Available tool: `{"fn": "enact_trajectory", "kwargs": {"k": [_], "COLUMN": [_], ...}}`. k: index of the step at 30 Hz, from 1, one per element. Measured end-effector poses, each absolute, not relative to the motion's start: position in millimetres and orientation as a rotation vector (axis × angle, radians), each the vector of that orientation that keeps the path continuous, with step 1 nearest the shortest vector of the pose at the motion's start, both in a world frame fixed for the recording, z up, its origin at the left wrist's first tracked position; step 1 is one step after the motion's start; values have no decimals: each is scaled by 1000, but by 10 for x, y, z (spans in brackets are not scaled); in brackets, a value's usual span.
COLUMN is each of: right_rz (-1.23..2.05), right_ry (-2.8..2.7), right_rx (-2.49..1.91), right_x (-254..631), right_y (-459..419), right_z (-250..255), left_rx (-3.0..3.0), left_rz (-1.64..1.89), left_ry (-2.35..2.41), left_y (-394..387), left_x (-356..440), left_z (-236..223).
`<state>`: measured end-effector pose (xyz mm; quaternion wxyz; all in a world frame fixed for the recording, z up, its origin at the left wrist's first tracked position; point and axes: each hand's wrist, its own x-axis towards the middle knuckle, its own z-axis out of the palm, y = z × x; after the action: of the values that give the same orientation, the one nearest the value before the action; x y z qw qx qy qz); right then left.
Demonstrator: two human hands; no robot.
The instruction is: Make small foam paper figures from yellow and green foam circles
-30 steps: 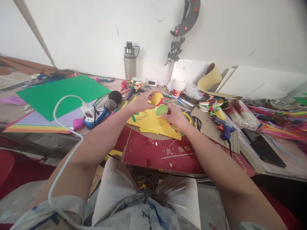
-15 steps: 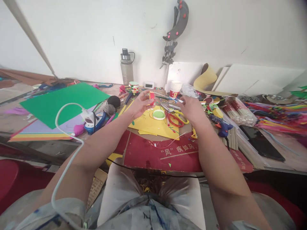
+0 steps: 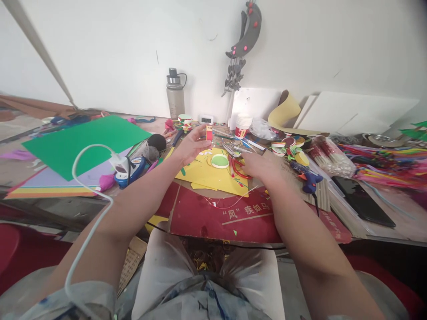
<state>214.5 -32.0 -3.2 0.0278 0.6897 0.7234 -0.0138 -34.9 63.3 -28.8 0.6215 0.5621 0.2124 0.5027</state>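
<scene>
"While my left hand [image 3: 191, 150] pinches it, the small piece [image 3: 209, 133] is upright, beyond the green disc [image 3: 220, 161]."

"How does it look?"

"Narrow from here, red with a yellow top. The disc is round, white-rimmed, lying on flat yellow paper [image 3: 196, 172]."

"And your right hand [image 3: 259, 166]?"

"By the red-handled scissors [image 3: 236, 168], right of the disc; I cannot tell whether my fingers grip them. Red cardboard [image 3: 196, 218] lies nearer me."

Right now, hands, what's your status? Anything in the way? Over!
Left hand holding up a red-and-yellow piece. Right hand by the red scissors, grip unclear. Round green piece on yellow paper. Scissors might get in the way.
</scene>
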Motion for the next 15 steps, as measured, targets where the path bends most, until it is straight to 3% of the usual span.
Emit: {"fn": "enact_trajectory", "kwargs": {"k": [8,11,15], "right_rz": [-143,-262,-632], "right_ry": [2205,2498,3100], "right_rx": [2593,2677,2428], "right_x": [2196,2198,2073], "right_y": [-341,-340,-397], "right_z": [40,71,88], "left_rx": [1265,1333,1366], "left_rz": [1107,1144,1203], "left_ry": [440,455,459], "left_y": [548,567,635], "left_x": [-376,-400,-455], "left_z": [-220,-205,-160]}}
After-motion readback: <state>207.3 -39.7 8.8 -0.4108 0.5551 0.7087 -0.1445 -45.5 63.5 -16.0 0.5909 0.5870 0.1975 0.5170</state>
